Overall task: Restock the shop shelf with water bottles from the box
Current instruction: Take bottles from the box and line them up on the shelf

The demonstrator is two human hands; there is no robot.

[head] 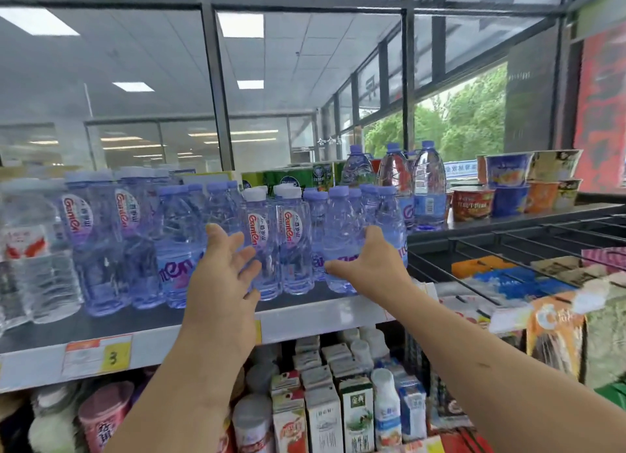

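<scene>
The shop is walled by dark-framed glass panes (135, 63), with a panelled ceiling and lit lamps beyond and green trees (467, 120) outside on the right. The top shelf (305, 320) has a dark deck and a white front edge that carries a yellow price tag (98, 356) marked 3. Rows of water bottles (176, 236) stand on it, most with purple caps, and two white-capped bottles (294, 242) stand near the middle. Behind them to the right stand larger bottles (426, 181), and further right are stacked noodle cups (508, 185).

The left hand (223, 269) is raised in front of the white-capped pair with its fingers spread. Whether they touch the plastic cannot be told. The right hand (369, 259) grips a purple-capped bottle (340, 229) low on its body, thumb across the front and fingers curled round the right side. That bottle stands upright at the right end of the front row, near the shelf edge.

On the shelf below are milk cartons (355, 415) and small white drink bottles (384, 408). A black wire rack (508, 242) on the right holds snack packets (555, 320).
</scene>
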